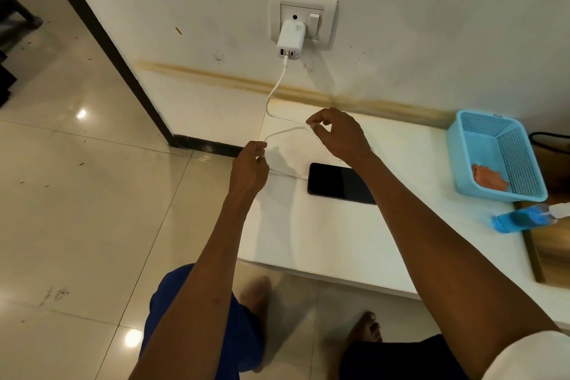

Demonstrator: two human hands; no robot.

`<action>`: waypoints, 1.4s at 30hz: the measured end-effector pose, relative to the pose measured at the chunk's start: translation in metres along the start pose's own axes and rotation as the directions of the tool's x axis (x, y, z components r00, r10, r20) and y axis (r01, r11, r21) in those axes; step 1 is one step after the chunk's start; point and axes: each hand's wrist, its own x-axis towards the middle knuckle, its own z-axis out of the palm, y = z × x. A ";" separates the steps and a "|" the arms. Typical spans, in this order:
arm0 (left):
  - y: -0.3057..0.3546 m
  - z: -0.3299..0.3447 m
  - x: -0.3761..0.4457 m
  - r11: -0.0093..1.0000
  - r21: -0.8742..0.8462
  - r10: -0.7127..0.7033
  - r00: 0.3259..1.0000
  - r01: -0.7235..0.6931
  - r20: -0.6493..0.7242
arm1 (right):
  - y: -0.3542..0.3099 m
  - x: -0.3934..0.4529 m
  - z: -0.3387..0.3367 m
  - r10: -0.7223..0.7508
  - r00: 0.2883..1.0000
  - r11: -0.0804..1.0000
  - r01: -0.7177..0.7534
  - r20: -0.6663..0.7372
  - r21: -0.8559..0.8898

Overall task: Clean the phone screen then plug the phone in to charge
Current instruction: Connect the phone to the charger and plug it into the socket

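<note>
A black phone (pixel 340 183) lies screen up on the white low table (pixel 324 241), with the white cable's plug in its left end. The white cable (pixel 276 86) runs down from a white charger (pixel 291 39) in the wall socket (pixel 303 20). My left hand (pixel 249 168) pinches the cable just left of the phone. My right hand (pixel 337 136) pinches a higher loop of the same cable above the phone.
A blue plastic basket (pixel 496 156) with an orange cloth (pixel 489 180) in it stands at the table's right. A blue spray bottle (pixel 521 219) lies in front of it. Glossy floor tiles and a dark door frame (pixel 101 40) are to the left.
</note>
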 end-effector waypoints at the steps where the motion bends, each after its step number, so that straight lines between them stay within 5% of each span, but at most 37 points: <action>1: 0.000 0.000 0.000 1.000 -0.004 0.002 1.000 -0.002 -0.001 | 0.001 0.000 -0.001 0.001 1.000 1.000 -0.001 0.007 0.006; 7: 0.000 0.000 0.000 1.000 -0.010 0.012 1.000 -0.012 0.004 | 0.008 -0.002 -0.002 0.001 0.999 0.997 0.001 0.032 -0.076; 13: -0.001 0.001 0.000 1.000 -0.009 0.008 1.000 -0.008 -0.005 | 0.030 -0.031 -0.003 0.105 0.972 0.991 -0.120 -0.212 -0.059; 18: -0.002 0.000 0.000 0.999 0.016 0.031 1.000 -0.031 -0.004 | 0.057 -0.057 -0.006 0.159 0.985 0.940 -0.133 0.060 -0.315; 24: -0.001 0.003 -0.001 0.999 0.001 0.037 0.999 -0.037 -0.015 | 0.063 -0.065 -0.019 0.167 0.986 0.925 -0.149 0.023 -0.351; 34: 0.008 -0.007 0.000 0.998 -0.047 0.044 0.991 -0.051 -0.129 | -0.030 -0.017 -0.020 0.123 0.983 0.980 -0.099 -0.135 0.171; 38: 0.006 -0.014 -0.002 0.996 -0.059 0.060 0.988 -0.069 -0.140 | -0.082 0.015 -0.024 0.248 0.968 0.798 -0.182 -0.037 0.574; 42: 0.005 -0.017 -0.003 0.996 -0.042 0.068 0.988 -0.074 -0.139 | -0.115 0.040 -0.023 0.368 0.917 0.642 -0.369 0.151 0.673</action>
